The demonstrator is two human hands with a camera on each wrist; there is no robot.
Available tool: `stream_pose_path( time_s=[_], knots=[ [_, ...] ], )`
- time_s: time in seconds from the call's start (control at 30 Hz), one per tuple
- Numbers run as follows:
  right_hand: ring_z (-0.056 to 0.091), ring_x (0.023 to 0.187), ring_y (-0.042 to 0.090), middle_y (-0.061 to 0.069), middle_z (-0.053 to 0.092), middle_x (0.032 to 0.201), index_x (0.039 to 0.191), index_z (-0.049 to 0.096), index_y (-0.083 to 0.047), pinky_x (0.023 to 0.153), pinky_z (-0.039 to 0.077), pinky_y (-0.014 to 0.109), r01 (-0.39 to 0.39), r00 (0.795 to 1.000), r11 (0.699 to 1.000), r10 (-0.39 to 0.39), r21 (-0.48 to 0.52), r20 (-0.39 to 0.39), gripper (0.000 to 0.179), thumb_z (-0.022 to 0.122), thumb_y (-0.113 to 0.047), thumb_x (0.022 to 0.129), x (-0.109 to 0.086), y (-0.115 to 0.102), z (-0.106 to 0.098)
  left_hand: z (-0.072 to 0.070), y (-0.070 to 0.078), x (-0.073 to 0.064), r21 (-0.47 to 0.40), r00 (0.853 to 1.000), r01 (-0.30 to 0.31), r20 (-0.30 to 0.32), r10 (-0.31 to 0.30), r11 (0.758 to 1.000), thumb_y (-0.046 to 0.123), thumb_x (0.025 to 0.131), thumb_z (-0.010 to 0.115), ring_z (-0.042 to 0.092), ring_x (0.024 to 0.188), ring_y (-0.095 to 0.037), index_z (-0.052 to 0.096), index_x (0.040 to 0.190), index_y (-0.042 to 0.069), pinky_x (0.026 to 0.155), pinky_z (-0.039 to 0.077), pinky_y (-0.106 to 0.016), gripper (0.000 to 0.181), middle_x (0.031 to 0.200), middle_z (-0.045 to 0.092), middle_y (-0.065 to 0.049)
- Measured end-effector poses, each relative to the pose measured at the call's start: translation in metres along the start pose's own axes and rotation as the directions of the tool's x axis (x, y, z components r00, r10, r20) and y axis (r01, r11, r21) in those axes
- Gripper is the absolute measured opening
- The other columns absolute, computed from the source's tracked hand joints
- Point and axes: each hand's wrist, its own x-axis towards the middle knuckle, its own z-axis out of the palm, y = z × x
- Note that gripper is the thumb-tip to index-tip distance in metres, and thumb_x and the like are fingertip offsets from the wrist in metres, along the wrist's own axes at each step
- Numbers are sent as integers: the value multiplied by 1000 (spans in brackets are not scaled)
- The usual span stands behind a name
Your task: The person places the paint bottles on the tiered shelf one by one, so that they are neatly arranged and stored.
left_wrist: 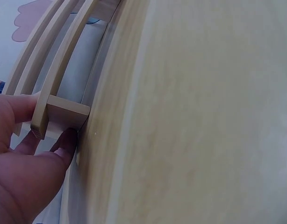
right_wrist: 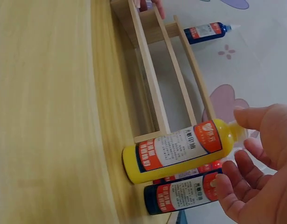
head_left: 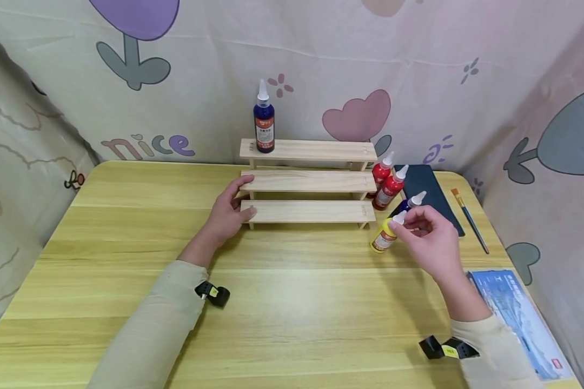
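A three-tier wooden display rack (head_left: pixel 309 181) stands at the far side of the table. My left hand (head_left: pixel 226 212) grips its left end, thumb on the lowest tier and a finger at the middle one; the left wrist view shows the fingers around the end support. With my right hand (head_left: pixel 430 237) I pinch the white nozzle cap of a yellow bottle (head_left: pixel 383 237), right of the rack's front. Just behind it is a dark blue bottle (head_left: pixel 403 206), partly hidden. Another dark blue bottle (head_left: pixel 265 127) stands upright on the top tier's left end.
Two red bottles (head_left: pixel 388 192) stand by the rack's right side. Behind them lies a dark flat book or board (head_left: pixel 433 192), with a paintbrush (head_left: pixel 469 220) to its right. A blue-and-white packet (head_left: pixel 516 324) lies at the right edge. A printed cloth (head_left: pixel 224 70) hangs behind the table.
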Motion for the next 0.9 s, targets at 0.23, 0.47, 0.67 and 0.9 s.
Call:
stream_pose_path(
  time_s=[0.23, 0.47, 0.67, 0.9],
  knots=[
    [58, 100, 17, 8, 63, 110, 111, 63, -4, 76, 50, 13, -10, 1000, 996, 8, 91, 20, 33, 79, -23, 89, -3, 8, 6, 0, 1, -1, 5, 1000, 4, -1, -4, 1000, -18, 91, 59, 42, 133, -35, 42, 151, 19, 106, 40, -46, 73, 159, 29, -4],
    [61, 106, 10, 12, 66, 122, 118, 67, 2, 81, 52, 17, 3, 999, 971, -16, 238, 52, 32, 76, -12, 91, -4, 20, 10, 1, 2, -1, 2, 1000, -2, -1, 2, 1000, -18, 90, 59, 43, 133, -34, 42, 151, 19, 106, 40, -45, 73, 158, 29, -5],
    [64, 105, 13, 15, 67, 124, 118, 65, 7, 85, 51, 19, -3, 998, 935, -18, 354, 54, 32, 75, -6, 90, -2, 28, 13, 1, 1, 0, -7, 1000, -10, 3, 10, 1000, -19, 90, 59, 43, 133, -34, 43, 151, 19, 105, 41, -45, 74, 158, 30, -4],
    [66, 95, 11, 1, 71, 109, 118, 66, 6, 82, 52, 18, 15, 1000, 942, -20, 335, 11, 32, 76, -4, 89, -4, 31, 16, 1, 0, 0, -1, 1000, -5, -1, 5, 1000, -19, 89, 60, 42, 133, -34, 43, 150, 20, 107, 40, -44, 74, 158, 30, -3]
  ],
)
